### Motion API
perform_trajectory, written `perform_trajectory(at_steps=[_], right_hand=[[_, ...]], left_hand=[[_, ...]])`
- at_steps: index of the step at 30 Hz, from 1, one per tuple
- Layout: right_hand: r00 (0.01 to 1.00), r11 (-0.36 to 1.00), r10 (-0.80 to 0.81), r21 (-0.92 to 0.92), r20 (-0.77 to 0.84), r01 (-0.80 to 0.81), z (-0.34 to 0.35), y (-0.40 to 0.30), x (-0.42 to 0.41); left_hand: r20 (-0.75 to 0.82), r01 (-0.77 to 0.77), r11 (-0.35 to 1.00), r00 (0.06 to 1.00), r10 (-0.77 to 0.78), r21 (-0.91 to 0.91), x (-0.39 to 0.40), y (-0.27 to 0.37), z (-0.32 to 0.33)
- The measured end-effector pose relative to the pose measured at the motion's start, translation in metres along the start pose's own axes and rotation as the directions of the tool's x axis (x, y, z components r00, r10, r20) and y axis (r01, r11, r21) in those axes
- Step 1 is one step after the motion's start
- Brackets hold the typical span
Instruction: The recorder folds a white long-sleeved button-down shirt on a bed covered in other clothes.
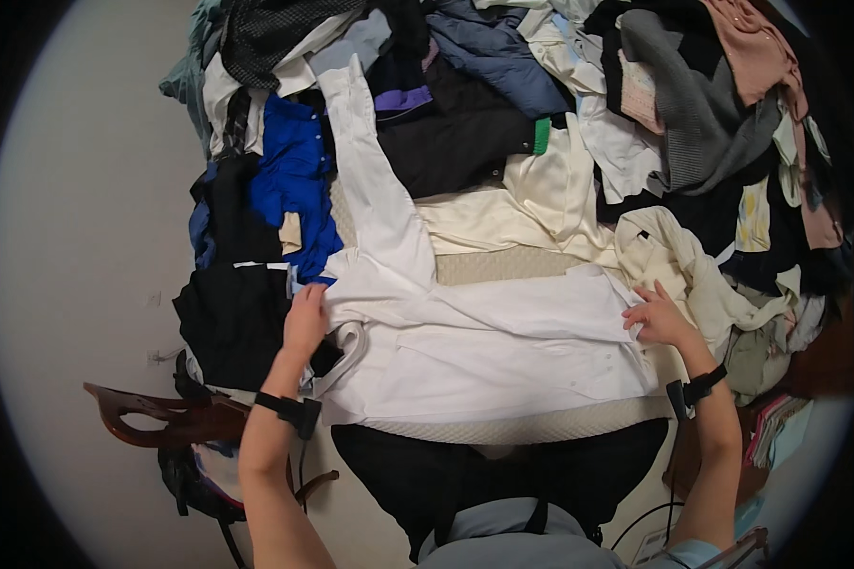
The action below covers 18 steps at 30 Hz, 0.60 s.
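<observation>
A white button-front shirt (484,355) lies sideways before me, its collar (349,355) to the left and its hem to the right. One long side of it is folded over towards the middle. A sleeve (377,171) stretches away from me across the other clothes. My left hand (307,320) grips the shirt's edge at the shoulder, above the collar, its fingertips partly hidden. At the hem end, my right hand (658,316) pinches the folded edge between thumb and fingers, with the index finger raised.
Under the shirt is a quilted beige bed surface (498,430). Piled clothes surround it: a blue shirt (295,156), black garments (235,323), cream satin cloth (505,220), a cream knit (658,242) and a grey sweater (690,114). A wooden chair (164,412) stands at the left.
</observation>
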State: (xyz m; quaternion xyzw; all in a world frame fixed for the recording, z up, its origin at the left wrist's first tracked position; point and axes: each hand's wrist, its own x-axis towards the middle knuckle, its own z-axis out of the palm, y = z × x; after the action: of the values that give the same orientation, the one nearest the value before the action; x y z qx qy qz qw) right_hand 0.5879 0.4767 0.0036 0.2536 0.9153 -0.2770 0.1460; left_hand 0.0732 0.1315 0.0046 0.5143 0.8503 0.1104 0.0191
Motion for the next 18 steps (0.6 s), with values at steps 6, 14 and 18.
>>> perform_trajectory(at_steps=[6,14,18], right_hand=[[0.997,0.921,-0.077,-0.385,-0.02,0.064,-0.003,-0.073,0.018],[0.9,0.927,-0.029,-0.349,-0.434,-0.138,0.074,-0.089,0.08],[0.838,0.951,0.229,-0.071,-0.495,-0.302,0.091,-0.039,0.083]], left_hand=[[0.099,-0.454,0.891,0.887,0.452,-0.006,-0.05,0.077,0.022],[0.143,-0.106,0.879,0.989,0.044,0.465,-0.061,0.038,0.069],[0.176,0.015,0.919,0.98,-0.092,0.394,-0.077,-0.024,0.073]])
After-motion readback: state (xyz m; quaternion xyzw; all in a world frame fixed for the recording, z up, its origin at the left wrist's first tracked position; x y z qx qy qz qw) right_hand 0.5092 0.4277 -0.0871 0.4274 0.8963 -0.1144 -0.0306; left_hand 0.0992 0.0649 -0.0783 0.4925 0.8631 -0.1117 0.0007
